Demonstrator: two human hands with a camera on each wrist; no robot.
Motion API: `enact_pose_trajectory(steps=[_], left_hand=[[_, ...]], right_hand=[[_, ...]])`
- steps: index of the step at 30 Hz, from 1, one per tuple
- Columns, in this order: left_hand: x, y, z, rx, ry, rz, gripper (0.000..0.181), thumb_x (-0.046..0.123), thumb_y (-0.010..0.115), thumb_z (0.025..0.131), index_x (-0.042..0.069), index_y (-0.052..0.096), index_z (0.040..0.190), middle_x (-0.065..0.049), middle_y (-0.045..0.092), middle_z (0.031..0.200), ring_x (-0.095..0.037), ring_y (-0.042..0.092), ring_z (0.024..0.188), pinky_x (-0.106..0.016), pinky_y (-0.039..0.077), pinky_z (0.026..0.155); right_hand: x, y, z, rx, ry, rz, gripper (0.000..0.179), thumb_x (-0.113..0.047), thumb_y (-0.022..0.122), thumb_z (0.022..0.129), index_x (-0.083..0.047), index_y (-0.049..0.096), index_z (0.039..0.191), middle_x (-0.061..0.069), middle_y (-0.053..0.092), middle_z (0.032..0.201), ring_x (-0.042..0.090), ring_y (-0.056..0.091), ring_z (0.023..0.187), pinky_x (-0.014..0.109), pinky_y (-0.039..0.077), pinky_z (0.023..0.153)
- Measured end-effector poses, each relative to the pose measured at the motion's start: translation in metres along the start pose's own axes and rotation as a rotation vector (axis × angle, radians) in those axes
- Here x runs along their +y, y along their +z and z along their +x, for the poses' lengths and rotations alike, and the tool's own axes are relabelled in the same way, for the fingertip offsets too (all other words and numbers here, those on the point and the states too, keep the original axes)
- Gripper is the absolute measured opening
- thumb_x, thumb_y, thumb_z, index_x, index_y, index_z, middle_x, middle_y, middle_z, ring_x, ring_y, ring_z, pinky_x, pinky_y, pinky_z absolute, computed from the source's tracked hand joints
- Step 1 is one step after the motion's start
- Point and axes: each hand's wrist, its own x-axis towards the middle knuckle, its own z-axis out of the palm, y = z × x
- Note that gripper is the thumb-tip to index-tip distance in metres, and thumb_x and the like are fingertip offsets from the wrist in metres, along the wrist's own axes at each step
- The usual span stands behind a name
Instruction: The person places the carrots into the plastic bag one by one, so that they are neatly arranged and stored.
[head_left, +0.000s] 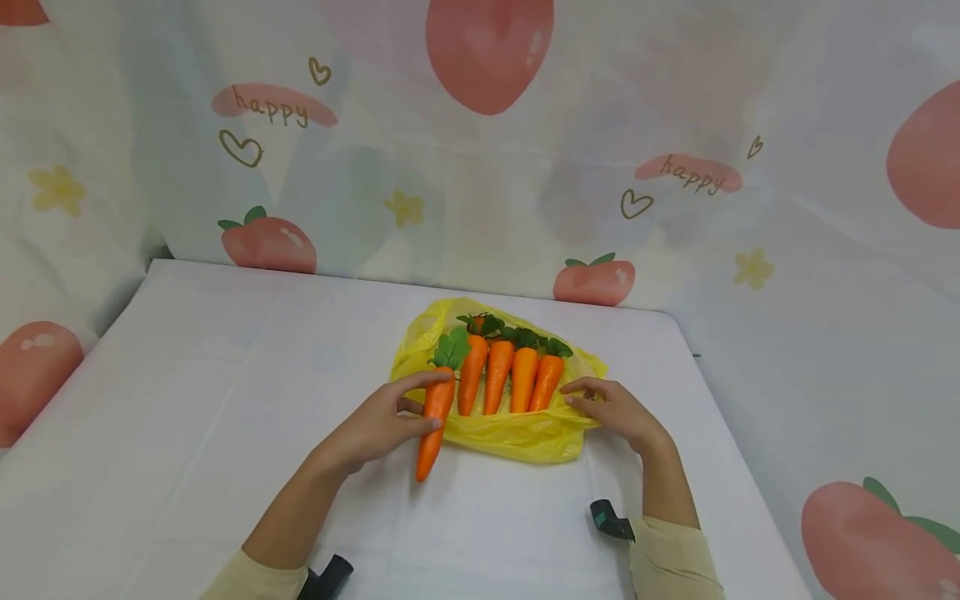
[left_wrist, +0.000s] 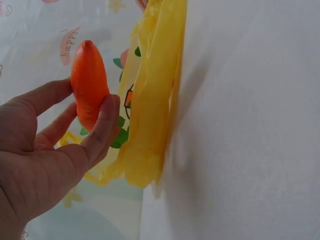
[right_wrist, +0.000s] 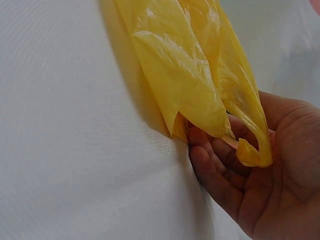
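Observation:
My left hand (head_left: 384, 423) pinches an orange carrot (head_left: 437, 421) with a green leafy top between thumb and fingers. It holds the carrot tip down at the left front edge of a yellow plastic bag (head_left: 517, 440). In the left wrist view the carrot's pointed end (left_wrist: 89, 82) faces the camera. Several more carrots (head_left: 497, 375) lie side by side in the bag's open mouth, leafy ends away from me. At the bag's right side, my right hand (head_left: 617, 410) grips its edge. The right wrist view shows the bag's handle loop (right_wrist: 255, 145) lying across the curled fingers.
A white-covered table (head_left: 225, 400) lies under the bag. Behind it hangs a printed backdrop cloth (head_left: 480, 200) with fruit, hearts and flowers. Black devices sit at the left sleeve (head_left: 258, 577) and the right sleeve (head_left: 672, 554).

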Motion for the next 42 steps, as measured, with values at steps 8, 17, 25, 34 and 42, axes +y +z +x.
enact_pose_trajectory(steps=[8, 17, 25, 34, 42], left_hand=[[0.0, 0.002, 0.006, -0.001, 0.002, 0.005, 0.055, 0.013, 0.077, 0.095, 0.032, 0.061, 0.145, -0.003, 0.057, 0.139, -0.026, 0.062, 0.108, -0.045, 0.053, 0.082], [0.001, 0.001, 0.02, 0.039, -0.004, 0.025, 0.059, 0.009, 0.077, 0.094, 0.03, 0.06, 0.146, -0.003, 0.055, 0.142, -0.028, 0.061, 0.109, -0.04, 0.054, 0.077], [0.005, 0.005, 0.033, 0.018, 0.006, -0.005, 0.059, 0.006, 0.076, 0.095, 0.026, 0.059, 0.148, -0.005, 0.053, 0.144, -0.031, 0.06, 0.112, -0.039, 0.058, 0.08], [0.003, 0.002, 0.045, 0.039, -0.002, 0.02, 0.059, 0.007, 0.075, 0.095, 0.027, 0.059, 0.148, -0.007, 0.054, 0.143, -0.031, 0.059, 0.112, -0.037, 0.056, 0.077], [0.0, 0.002, 0.053, 0.057, -0.015, 0.022, 0.06, 0.006, 0.075, 0.095, 0.027, 0.058, 0.149, -0.01, 0.055, 0.14, -0.03, 0.059, 0.109, -0.035, 0.057, 0.077]], right_hand=[[0.0, 0.0, 0.0, 0.003, 0.0, 0.006, 0.035, -0.03, 0.066, 0.103, -0.006, 0.07, 0.128, 0.01, 0.054, 0.096, 0.028, 0.05, 0.093, 0.035, 0.044, 0.072], [0.0, 0.0, 0.001, 0.002, 0.019, -0.004, 0.033, -0.029, 0.066, 0.103, -0.006, 0.07, 0.127, 0.01, 0.053, 0.096, 0.028, 0.049, 0.094, 0.036, 0.044, 0.072], [0.0, 0.0, 0.0, 0.009, 0.009, 0.022, 0.032, -0.028, 0.067, 0.103, -0.006, 0.07, 0.126, 0.01, 0.052, 0.094, 0.028, 0.049, 0.093, 0.036, 0.043, 0.072], [-0.002, 0.0, -0.002, 0.016, 0.002, 0.037, 0.033, -0.028, 0.066, 0.103, -0.006, 0.07, 0.127, 0.01, 0.052, 0.094, 0.028, 0.049, 0.093, 0.036, 0.042, 0.072], [-0.001, 0.001, -0.003, 0.013, 0.008, 0.034, 0.033, -0.028, 0.066, 0.103, -0.006, 0.07, 0.127, 0.009, 0.053, 0.097, 0.028, 0.049, 0.096, 0.037, 0.042, 0.074]])
